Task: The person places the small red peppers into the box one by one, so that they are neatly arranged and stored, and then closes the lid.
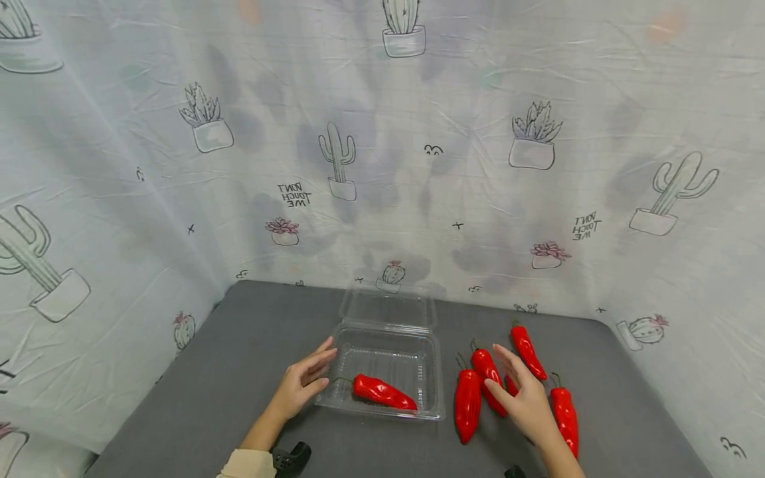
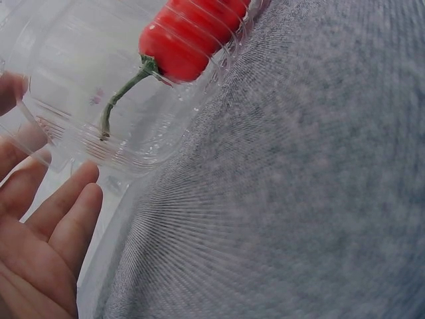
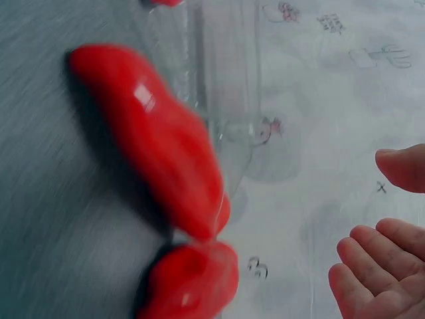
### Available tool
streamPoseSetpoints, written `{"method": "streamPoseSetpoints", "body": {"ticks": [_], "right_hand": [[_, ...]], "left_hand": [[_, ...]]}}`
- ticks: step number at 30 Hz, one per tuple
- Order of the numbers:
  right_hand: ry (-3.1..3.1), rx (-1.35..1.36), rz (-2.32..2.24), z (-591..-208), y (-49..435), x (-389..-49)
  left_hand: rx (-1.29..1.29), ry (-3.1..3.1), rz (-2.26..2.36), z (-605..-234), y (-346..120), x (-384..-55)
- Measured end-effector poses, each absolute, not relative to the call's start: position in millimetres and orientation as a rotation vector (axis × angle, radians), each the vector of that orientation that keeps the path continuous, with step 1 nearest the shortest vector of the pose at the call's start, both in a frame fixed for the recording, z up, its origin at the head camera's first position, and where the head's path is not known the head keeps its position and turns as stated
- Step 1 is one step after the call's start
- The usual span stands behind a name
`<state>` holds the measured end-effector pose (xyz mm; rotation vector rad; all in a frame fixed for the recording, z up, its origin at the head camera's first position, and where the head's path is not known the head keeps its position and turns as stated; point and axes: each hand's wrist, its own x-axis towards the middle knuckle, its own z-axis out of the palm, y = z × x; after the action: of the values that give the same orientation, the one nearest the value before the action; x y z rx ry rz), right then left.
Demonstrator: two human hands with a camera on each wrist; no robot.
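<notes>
A clear plastic clamshell box (image 1: 382,362) stands with its lid (image 1: 388,307) folded back behind it. One red pepper (image 1: 382,392) lies inside near the front wall, its green stem (image 2: 124,96) pointing left. My left hand (image 1: 303,384) is at the box's left side, fingers (image 2: 76,212) fairly straight; whether they all touch the plastic I cannot tell. To the right, my right hand (image 1: 526,398) hovers over several loose peppers, thumb and fingers spread and holding nothing. Nearest it are a red pepper (image 1: 483,362) left of the thumb and one partly hidden behind the hand.
Other red peppers lie about the right hand: one pepper (image 1: 468,405) beside the box, another pepper (image 1: 528,352) farther back, and a third pepper (image 1: 564,418) at the right. A grey cloth-covered table (image 1: 257,352) meets a cactus-print curtain (image 1: 418,199) behind.
</notes>
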<state>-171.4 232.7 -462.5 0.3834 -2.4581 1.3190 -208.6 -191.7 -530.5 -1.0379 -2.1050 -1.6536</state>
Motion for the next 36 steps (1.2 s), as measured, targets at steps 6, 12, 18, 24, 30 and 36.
{"method": "streamPoseSetpoints", "body": {"ticks": [6,12,18,24,30,36], "right_hand": [[-2.445,0.291,1.254,-465,251,-162],[-2.412,0.14,1.229,-467,269,-153],[-2.481,-0.139,1.262,-471,286,-146],[-2.46,-0.198,1.285,-476,300,-146],[-2.547,-0.372,1.34,-479,313,-142],[-2.58,-0.568,1.423,-481,328,-140]], "left_hand": [[-1.051,-2.084,-1.649,-532,-192,-212],[-1.051,-2.085,-1.664,-532,-192,-211],[-1.066,-2.075,-1.658,-532,-190,-210],[-1.031,-2.095,-1.675,-529,-189,-210],[-1.043,-2.094,-1.653,-530,-190,-210],[-1.065,-2.082,-1.639,-533,-191,-210]]}}
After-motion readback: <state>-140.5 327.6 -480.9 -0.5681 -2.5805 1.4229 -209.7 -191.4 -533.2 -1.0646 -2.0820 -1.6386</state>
